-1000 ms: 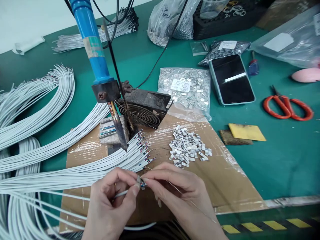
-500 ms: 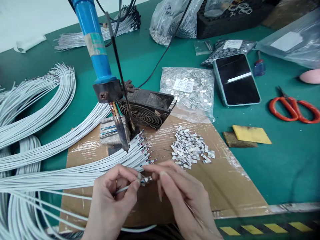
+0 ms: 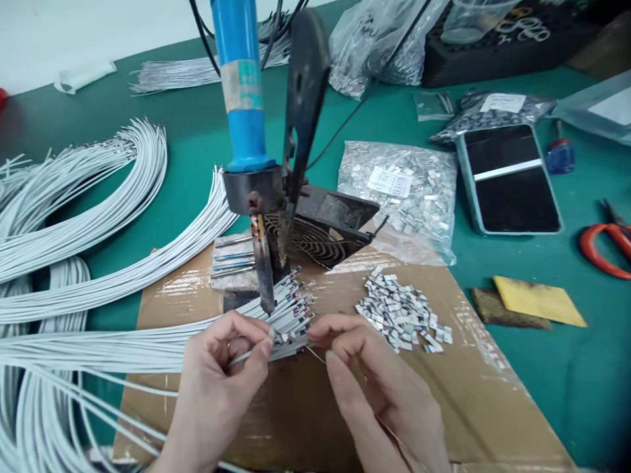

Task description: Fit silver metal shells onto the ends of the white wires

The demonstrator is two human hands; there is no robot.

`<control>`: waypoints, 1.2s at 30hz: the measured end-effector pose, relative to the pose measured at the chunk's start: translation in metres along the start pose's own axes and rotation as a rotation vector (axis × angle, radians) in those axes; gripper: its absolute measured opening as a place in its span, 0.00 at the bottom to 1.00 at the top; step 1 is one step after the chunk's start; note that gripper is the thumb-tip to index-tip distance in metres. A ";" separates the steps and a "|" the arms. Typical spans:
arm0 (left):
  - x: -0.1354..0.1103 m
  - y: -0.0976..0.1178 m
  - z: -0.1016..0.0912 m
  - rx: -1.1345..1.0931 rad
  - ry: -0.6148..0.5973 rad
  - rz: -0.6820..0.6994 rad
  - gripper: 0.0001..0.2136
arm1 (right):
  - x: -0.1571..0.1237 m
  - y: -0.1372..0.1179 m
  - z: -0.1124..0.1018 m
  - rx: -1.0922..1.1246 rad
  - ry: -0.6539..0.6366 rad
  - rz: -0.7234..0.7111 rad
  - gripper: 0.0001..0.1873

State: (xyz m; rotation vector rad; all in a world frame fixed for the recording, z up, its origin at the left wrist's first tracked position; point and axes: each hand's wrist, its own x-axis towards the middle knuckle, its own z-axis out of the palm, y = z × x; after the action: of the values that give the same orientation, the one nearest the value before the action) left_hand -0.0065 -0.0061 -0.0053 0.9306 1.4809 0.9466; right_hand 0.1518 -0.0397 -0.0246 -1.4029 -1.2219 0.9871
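Observation:
My left hand (image 3: 217,381) is closed, pinching a white cable (image 3: 239,359) close to its end. A small metal connector (image 3: 280,338) shows just past those fingertips, partly lost against the cables behind. To the right, my right hand (image 3: 389,387) has its fingers curled round a thin solder wire (image 3: 317,355), which sticks out towards the connector and runs back across the palm. Just above my left fingertips hangs the dark tip of a blue soldering iron (image 3: 240,131), held in a stand. Behind the hands lies a bundle of white cables (image 3: 148,347) with coloured wire ends.
A pile of small metal connectors (image 3: 401,312) lies on the cardboard (image 3: 468,394). Behind it are a small fan (image 3: 325,223) and a bag of metal parts (image 3: 399,190). A phone (image 3: 510,180), a yellow sponge (image 3: 539,300) and red-handled scissors (image 3: 608,246) lie to the right.
The view has shifted, so the bench items sit further right. My right hand has drawn away slightly from the connector, and the solder wire now shows between the hands. My left hand keeps its pinch.

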 end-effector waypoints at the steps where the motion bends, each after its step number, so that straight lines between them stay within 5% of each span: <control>1: 0.001 -0.001 -0.001 -0.001 -0.001 0.004 0.06 | 0.001 0.000 0.001 0.018 0.002 0.005 0.12; 12: 0.010 0.008 -0.007 -0.005 0.031 0.047 0.06 | 0.008 -0.007 0.014 0.151 0.013 0.066 0.11; 36: 0.015 0.015 -0.003 -0.005 0.006 0.067 0.06 | 0.016 -0.009 0.012 0.035 0.023 -0.013 0.12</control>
State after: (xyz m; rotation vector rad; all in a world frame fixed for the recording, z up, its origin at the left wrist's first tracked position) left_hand -0.0103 0.0129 0.0036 0.9801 1.4591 1.0022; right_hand 0.1412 -0.0223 -0.0178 -1.3740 -1.1905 0.9766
